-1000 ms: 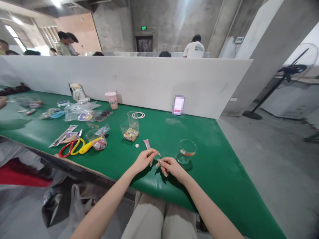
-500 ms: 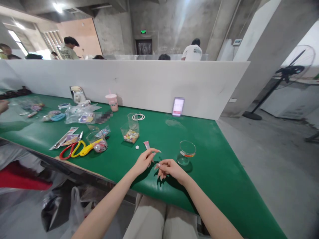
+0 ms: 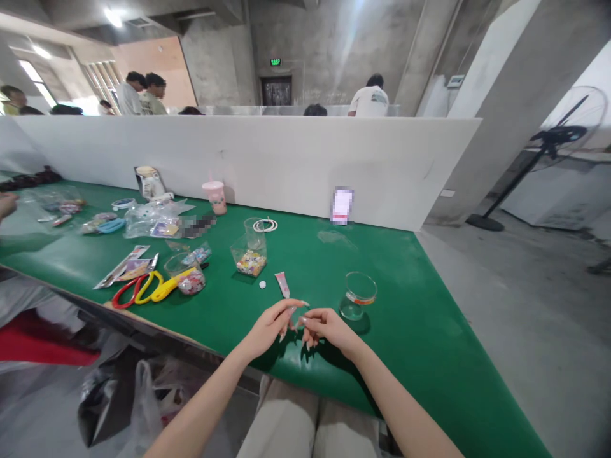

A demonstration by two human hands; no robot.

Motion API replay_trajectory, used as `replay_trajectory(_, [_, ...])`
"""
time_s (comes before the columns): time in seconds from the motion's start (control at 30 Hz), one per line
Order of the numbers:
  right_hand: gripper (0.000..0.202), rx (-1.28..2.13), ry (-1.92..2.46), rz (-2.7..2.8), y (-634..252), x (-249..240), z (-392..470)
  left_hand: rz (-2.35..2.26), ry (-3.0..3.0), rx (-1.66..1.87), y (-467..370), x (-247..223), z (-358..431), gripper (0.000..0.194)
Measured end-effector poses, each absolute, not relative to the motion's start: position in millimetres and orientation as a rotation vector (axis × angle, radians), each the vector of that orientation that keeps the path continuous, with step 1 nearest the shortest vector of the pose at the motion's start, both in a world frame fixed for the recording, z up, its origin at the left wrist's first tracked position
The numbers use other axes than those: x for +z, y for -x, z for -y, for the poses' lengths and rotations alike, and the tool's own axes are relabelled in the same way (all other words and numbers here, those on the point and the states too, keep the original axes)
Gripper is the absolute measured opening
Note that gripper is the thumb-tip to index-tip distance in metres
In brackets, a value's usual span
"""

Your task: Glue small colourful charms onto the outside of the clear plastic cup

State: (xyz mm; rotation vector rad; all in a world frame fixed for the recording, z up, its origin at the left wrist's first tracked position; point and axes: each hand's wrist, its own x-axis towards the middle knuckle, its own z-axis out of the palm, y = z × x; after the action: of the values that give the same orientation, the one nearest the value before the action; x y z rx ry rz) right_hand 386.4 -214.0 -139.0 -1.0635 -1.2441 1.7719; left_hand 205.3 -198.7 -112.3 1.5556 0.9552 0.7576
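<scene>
Tube [image 3: 282,285], green tabletop [image 3: 429,337], white partition [image 3: 277,162], concrete wall [image 3: 329,51]

A green surface [image 3: 458,362] runs along a white partition [image 3: 281,156]. Against the partition leans a phone [image 3: 342,205] with a lit, pixelated screen; well to its left stands a pink cup [image 3: 216,199]. A white coiled cable [image 3: 265,230] lies between them. Farther left are crumpled clear plastic bags [image 3: 143,216], a blue ring-shaped item [image 3: 112,226] and, near the front edge, red and yellow handles [image 3: 165,290]. Beyond the partition, a person in a white shirt [image 3: 370,102] faces away, below and right of a green exit sign [image 3: 275,62]. A black pedestal fan [image 3: 556,136] stands at far right.
</scene>
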Motion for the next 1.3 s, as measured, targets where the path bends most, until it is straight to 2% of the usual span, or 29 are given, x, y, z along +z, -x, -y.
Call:
replay_trajectory(0.1, [0.05, 1.781, 1.06, 1.241, -385.4, -138.9, 214.0, -0.966, -1.442, 0.77, -185.9, -110.0, 215.9, 0.046])
replay_trajectory(0.27, [0.049, 1.774, 1.06, 1.249, -384.4, -138.0, 215.0, -1.06, -1.466, 0.512, -139.3, -86.6, 246.0, 0.048])
replay_trajectory(0.47, [0.047, 1.759, 1.045, 1.268, -384.7, -136.7, 216.4, -1.231, -1.577, 0.532, -94.9, -84.7, 263.1, 0.038])
replay_trajectory(0.7, [0.047, 1.752, 1.045, 1.272, -384.8, -139.9, 215.2, -1.38, -1.442, 0.588, -83.7, -99.9, 264.6, 0.068])
replay_trajectory(0.9, [0.047, 1.735, 1.048, 1.267, -385.7, -138.1, 215.3, -1.426, -1.434, 0.686, -75.7, -99.0, 262.2, 0.057])
replay_trajectory(1.3, [0.046, 1.717, 1.047, 1.291, -386.2, -141.7, 214.6, -1.589, -1.55, 0.66, -62.8, -99.7, 260.0, 0.058])
